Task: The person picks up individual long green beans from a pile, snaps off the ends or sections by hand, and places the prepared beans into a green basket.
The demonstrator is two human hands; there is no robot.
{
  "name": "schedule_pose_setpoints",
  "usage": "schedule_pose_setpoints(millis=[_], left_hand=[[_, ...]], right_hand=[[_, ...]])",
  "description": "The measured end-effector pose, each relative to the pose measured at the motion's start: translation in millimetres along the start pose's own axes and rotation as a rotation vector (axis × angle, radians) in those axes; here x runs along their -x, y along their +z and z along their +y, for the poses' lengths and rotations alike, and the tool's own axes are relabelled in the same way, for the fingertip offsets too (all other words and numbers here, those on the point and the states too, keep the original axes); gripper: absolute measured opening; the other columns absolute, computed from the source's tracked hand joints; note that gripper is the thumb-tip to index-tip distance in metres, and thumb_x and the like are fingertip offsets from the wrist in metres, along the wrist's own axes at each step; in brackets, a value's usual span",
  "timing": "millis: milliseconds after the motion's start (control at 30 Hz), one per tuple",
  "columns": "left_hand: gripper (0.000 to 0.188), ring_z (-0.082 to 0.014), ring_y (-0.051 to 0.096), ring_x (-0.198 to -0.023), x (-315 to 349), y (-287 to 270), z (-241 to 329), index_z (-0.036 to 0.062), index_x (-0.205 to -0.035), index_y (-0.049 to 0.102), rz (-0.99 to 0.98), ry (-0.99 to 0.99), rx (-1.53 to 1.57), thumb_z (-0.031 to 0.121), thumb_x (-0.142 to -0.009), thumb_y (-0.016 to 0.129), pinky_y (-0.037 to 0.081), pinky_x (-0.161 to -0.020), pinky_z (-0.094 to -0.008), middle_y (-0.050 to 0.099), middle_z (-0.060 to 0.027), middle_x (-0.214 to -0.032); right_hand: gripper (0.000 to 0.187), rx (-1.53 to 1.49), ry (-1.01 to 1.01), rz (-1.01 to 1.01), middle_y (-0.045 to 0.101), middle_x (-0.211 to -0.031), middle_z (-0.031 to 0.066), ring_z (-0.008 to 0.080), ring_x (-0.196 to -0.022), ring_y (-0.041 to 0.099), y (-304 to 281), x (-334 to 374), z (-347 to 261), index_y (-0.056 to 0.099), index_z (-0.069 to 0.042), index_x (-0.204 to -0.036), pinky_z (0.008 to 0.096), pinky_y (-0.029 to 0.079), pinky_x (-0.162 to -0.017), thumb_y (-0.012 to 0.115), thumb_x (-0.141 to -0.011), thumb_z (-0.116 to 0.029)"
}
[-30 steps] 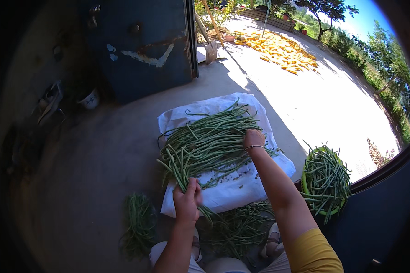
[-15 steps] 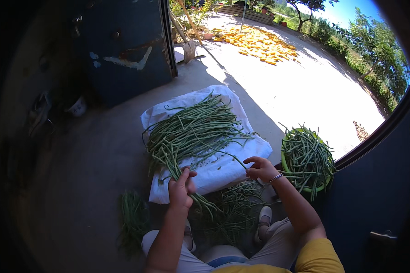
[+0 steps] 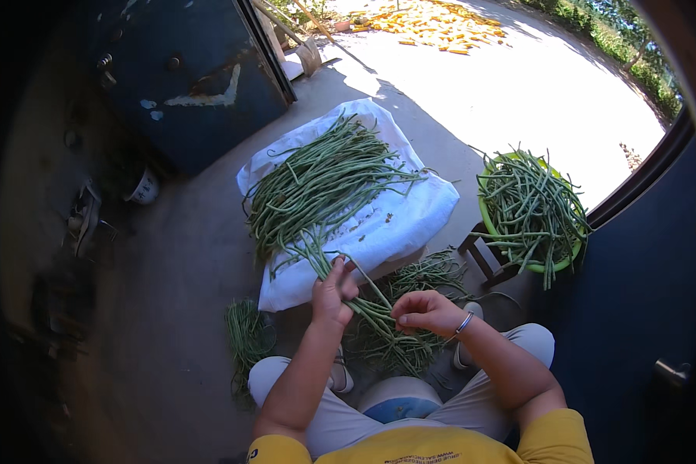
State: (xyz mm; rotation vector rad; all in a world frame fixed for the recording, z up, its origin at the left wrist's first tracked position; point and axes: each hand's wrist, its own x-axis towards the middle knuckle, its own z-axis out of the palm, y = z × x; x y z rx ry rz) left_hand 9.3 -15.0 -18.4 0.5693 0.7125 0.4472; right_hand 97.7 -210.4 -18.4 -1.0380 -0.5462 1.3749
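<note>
A bundle of long green beans (image 3: 315, 253) is in my left hand (image 3: 336, 291), its fingers closed around the stems, with the bundle's near ends sticking out toward my knees. My right hand (image 3: 428, 314) pinches the end of a single long bean (image 3: 375, 288) beside those near ends. Beyond my hands, a big heap of long beans (image 3: 325, 174) lies on a white sack-like cloth (image 3: 421, 207), scattered with small dark scraps. More loose beans (image 3: 433, 272) lie on the floor between my feet and under the cloth-covered support, partly hidden by my hands.
To the right, a bright green basin (image 3: 487, 210) heaped with beans rests on a dark stool (image 3: 483, 259). Another bunch of beans (image 3: 247, 332) lies on the floor at left. A blue door (image 3: 201, 69), a white pot (image 3: 143, 188) and sunlit yellow corn cobs (image 3: 441, 23) stand farther off.
My right hand has come down and left, drawing a bean's end toward the near ends of the bundle. My left hand has shifted slightly right, still gripping the bundle. The view has tilted downward.
</note>
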Motion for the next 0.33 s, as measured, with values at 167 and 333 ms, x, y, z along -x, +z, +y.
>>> schedule_pose_setpoints(millis=[167, 333], left_hand=[[0.018, -0.006, 0.033, -0.043, -13, -9, 7, 0.0063, -0.096, 0.055, 0.008, -0.015, 0.027, 0.017, -0.083, 0.061, 0.024, -0.04, -0.0216, 0.059, -0.0046, -0.077], [0.02, -0.0051, 0.03, -0.041, -29, -13, 2, 0.0053, -0.1, 0.054, 0.003, -0.093, 0.025, 0.02, -0.085, 0.057, 0.024, -0.039, -0.0211, 0.055, -0.001, -0.073]], right_hand=[[0.01, 0.027, -0.04, -0.149, 0.055, -0.082, 0.0016, 0.0082, -0.078, 0.056, 1, 5, -7, 0.051, -0.003, -0.09, 0.021, 0.045, -0.067, 0.055, -0.082, 0.001], [0.017, 0.223, -0.034, -0.063, 0.055, -0.085, 0.002, 0.0071, -0.08, 0.055, 4, 9, -11, 0.047, -0.003, -0.096, 0.0204, 0.045, -0.069, 0.057, -0.082, -0.002]])
